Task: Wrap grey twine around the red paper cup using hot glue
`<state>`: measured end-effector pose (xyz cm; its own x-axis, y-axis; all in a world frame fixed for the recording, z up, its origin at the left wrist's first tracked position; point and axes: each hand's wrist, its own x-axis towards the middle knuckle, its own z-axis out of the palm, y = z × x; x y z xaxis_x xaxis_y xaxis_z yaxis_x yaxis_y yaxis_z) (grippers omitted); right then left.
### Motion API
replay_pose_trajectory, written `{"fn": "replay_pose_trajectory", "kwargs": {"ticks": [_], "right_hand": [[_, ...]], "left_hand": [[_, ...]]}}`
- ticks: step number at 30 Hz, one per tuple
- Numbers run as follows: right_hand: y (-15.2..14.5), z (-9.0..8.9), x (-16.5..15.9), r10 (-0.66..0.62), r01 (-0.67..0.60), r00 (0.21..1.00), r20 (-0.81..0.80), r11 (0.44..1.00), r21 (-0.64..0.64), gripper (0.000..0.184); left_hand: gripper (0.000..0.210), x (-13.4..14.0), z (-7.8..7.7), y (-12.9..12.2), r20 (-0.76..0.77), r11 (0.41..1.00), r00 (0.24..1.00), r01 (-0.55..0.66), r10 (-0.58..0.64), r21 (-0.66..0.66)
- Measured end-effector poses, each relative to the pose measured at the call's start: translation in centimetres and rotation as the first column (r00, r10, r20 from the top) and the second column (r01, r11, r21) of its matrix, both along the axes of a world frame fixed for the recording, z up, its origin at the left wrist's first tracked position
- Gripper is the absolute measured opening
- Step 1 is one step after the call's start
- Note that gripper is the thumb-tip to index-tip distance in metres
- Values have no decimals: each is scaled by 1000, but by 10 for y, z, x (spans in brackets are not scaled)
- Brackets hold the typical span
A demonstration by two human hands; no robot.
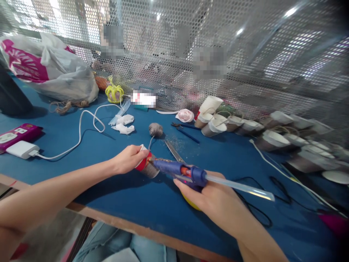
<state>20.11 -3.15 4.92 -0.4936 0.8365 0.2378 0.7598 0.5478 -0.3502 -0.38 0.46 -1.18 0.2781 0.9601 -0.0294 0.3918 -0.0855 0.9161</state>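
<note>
My left hand (128, 160) is closed round the rim end of a small paper cup (151, 171), red near the rim and wrapped in grey yarn lower down. The cup is tilted on its side above the table. In my right hand (209, 198) is a blue hot glue gun (174, 169), a long clear glue stick (240, 186) jutting from its back. Its nozzle is at the cup's side; whether it touches, I cannot tell. Grey yarn runs from the cup to a small ball of yarn (156, 129). Behind the glue gun lies a metal blade, perhaps scissors (174, 151).
Blue-handled pliers (188, 133) and a pink ribbon roll (185, 115) lie farther back. Several wrapped paper cups (215, 125) line the right side. At left are a plastic bag (65, 76), a white charger (23, 149) and its cable. A perforated metal screen (169, 47) stands behind.
</note>
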Motion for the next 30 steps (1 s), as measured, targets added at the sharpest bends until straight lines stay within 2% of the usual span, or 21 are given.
{"fn": "replay_pose_trajectory", "kwargs": {"ticks": [4, 8, 16, 23, 27, 30], "right_hand": [[-2, -5, 1, -14, 15, 1000, 14, 999, -37, 12], [-3, -7, 0, 28, -31, 999, -26, 994, -109, 14], [-4, -4, 0, 11, -15, 999, -31, 990, -140, 14], [4, 5, -2, -35, 36, 999, 23, 999, -29, 21], [9, 0, -1, -89, 90, 995, 40, 996, -8, 21], [12, -5, 0, -138, 139, 990, 28, 989, -48, 22]], "left_hand": [[40, 0, 0, 0, 14, 1000, 1000, -18, 19, -13], [40, 1, 0, 1, 8, 999, 999, -34, 34, -19], [42, 1, 2, 0, -33, 999, 999, -28, 27, -20], [41, 1, -2, 1, -45, 1000, 999, -1, 1, -5], [44, 0, -3, 1, -69, 1000, 997, 29, -28, 12], [46, -1, -4, 0, -77, 999, 996, 47, -44, 27]]}}
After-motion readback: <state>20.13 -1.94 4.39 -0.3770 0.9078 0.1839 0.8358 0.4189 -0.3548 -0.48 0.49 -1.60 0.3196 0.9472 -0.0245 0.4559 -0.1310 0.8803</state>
